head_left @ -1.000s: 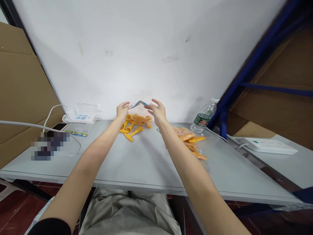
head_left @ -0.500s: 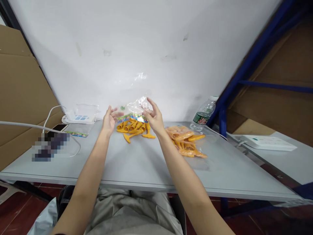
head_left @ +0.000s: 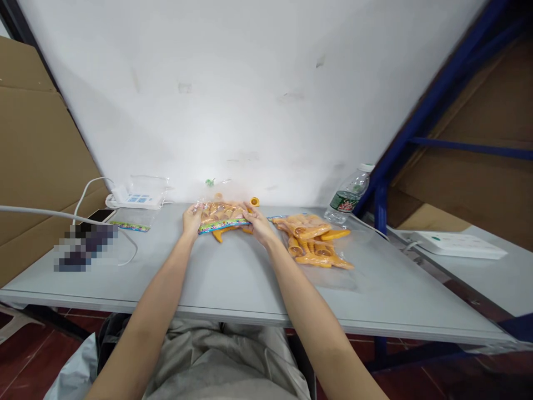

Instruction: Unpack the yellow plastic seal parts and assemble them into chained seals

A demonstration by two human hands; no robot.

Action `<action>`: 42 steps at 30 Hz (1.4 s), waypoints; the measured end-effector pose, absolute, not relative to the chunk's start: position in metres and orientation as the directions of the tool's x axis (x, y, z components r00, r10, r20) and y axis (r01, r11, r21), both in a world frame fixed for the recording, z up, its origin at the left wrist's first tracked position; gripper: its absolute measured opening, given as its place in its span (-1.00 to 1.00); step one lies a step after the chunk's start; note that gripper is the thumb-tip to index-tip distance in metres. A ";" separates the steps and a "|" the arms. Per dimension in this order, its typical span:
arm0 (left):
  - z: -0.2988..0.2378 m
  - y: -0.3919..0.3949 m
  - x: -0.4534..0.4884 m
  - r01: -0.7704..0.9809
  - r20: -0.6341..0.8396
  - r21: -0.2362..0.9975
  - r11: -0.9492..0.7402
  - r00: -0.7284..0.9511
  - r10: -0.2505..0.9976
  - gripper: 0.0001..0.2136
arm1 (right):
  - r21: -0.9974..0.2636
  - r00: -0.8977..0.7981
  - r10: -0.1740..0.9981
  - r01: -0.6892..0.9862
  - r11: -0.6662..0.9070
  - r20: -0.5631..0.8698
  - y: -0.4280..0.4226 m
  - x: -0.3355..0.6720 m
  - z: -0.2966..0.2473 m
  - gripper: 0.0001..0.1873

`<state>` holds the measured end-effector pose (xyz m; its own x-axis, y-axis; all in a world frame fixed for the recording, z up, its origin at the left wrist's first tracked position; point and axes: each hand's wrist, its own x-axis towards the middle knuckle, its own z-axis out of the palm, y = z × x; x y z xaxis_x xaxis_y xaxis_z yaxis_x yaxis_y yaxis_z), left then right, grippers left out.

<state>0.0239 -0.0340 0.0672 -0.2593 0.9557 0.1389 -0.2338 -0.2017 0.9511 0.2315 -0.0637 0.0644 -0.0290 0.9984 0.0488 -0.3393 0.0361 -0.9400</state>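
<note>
Both hands hold a clear plastic bag [head_left: 225,227] with a colourful printed strip along its near edge. My left hand [head_left: 192,220] pinches its left side, and my right hand [head_left: 257,223] grips the right side. Seen through the film are several yellow tube-shaped plastic pieces [head_left: 217,235] with hollow ends, some poking out below the strip. The bag lies over them; whether any are inside I cannot tell. One loose yellow piece [head_left: 255,201] shows its round opening behind my right hand. To the right of that hand lies a filled clear bag [head_left: 318,244] of similar yellow pieces.
A plastic water bottle [head_left: 347,194] leans at the back right. On the left are a flat clear bag [head_left: 135,218], a white power strip [head_left: 141,200], a phone [head_left: 100,215] and a cable. Another white power strip [head_left: 460,244] lies far right, and a cardboard box [head_left: 41,144] stands left.
The clear bag has come down from in front of the wall onto the yellow pieces. My hands have lowered and closed on its sides; their fingers were spread before.
</note>
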 end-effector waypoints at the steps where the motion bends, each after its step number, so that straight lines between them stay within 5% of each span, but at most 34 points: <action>1: 0.066 -0.035 0.022 -0.214 0.149 0.956 -0.201 -0.235 0.960 -0.62 | -0.936 -0.051 0.998 -0.352 0.009 0.029 -0.065 0.232 0.065 -0.55; 5: 0.062 -0.036 0.018 -0.157 0.115 0.979 -0.128 -0.088 0.989 -0.51 | -0.931 -0.095 0.995 -0.361 -0.062 -0.030 -0.068 0.234 0.066 -0.78; 9: 0.060 -0.037 0.021 -0.103 0.092 0.990 -0.099 -0.067 0.993 -0.51 | -0.930 0.079 0.994 -0.365 -0.043 -0.077 -0.067 0.232 0.063 -0.88; 16: 0.059 -0.039 0.028 -0.196 0.040 0.979 -0.056 -0.085 0.996 -0.54 | -0.929 0.278 0.959 -0.365 0.058 -0.049 -0.058 0.228 0.052 -0.79; 28: 0.064 -0.042 0.027 -0.262 0.032 0.964 -0.051 -0.074 0.997 -0.59 | -0.976 0.287 0.947 -0.116 0.183 0.143 -0.063 0.220 0.051 -0.59; 42: 0.060 -0.036 0.022 -0.262 0.065 0.960 -0.102 -0.145 0.987 -0.65 | -0.958 0.181 0.970 -0.206 0.200 0.164 -0.070 0.217 0.057 -0.67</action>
<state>0.0224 -0.0358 0.0602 -0.1454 0.9872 0.0653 -0.2621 -0.1021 0.9596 0.2172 -0.0695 0.0572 0.1814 0.9697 0.1638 -0.2059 0.2003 -0.9579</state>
